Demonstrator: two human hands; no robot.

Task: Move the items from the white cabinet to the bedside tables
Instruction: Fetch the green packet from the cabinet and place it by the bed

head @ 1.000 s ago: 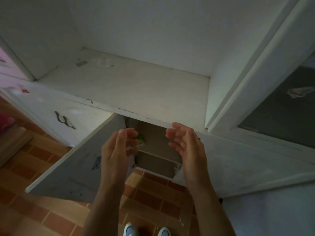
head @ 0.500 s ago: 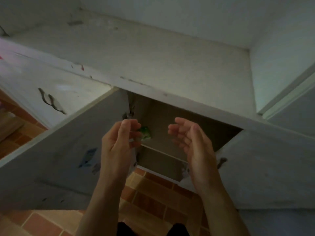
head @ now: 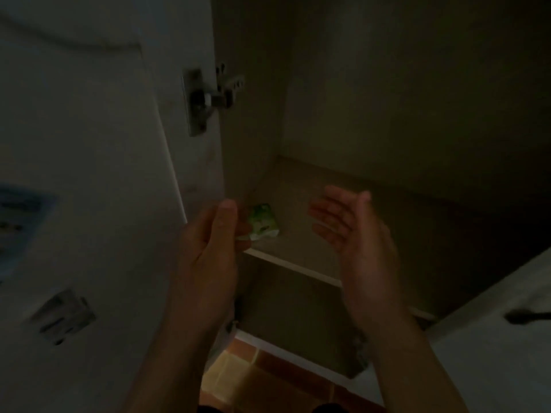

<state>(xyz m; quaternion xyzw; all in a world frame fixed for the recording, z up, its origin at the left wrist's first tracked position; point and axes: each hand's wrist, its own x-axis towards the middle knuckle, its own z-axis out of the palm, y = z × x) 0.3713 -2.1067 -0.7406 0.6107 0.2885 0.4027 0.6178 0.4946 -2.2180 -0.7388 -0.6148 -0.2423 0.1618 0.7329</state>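
Observation:
I look into the dim lower compartment of the white cabinet (head: 387, 99), both doors swung out. A small green and white packet (head: 264, 220) lies on the inner shelf (head: 298, 245) near its left front corner. My left hand (head: 216, 236) hovers just left of the packet, fingers curled loosely, its fingertips overlapping the packet's left edge; whether they touch is unclear. My right hand (head: 348, 228) is held up to the right of the packet, palm facing left, fingers apart, holding nothing.
The left door (head: 89, 174) stands open close to my left arm, with a metal hinge (head: 205, 96) and stickers on it. The right door (head: 492, 338) with a dark handle is at lower right. Orange floor tiles (head: 268, 377) show below.
The view has dropped and moved in from above the cabinet top to inside the lower compartment. Both hands have come closer to the green packet, keeping much the same pose.

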